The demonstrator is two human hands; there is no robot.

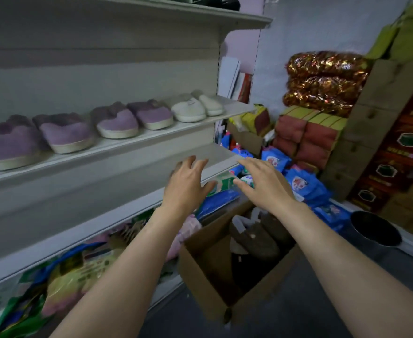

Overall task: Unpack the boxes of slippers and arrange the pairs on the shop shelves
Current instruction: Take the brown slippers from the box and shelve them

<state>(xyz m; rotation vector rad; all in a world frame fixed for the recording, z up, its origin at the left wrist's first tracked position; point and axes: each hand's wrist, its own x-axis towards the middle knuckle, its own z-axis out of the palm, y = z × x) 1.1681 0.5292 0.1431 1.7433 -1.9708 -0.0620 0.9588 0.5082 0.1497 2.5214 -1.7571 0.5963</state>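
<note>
Purple slippers (66, 132) line the shelf (132, 142); left hand (186, 184) and right hand (266, 186) hover empty, fingers spread, above the cardboard box (208, 272).

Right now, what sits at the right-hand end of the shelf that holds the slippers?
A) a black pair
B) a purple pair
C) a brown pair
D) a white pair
D: the white pair closes the row at the right end of the shelf, after the purple pairs; the brown slippers are in the cardboard box.
</note>
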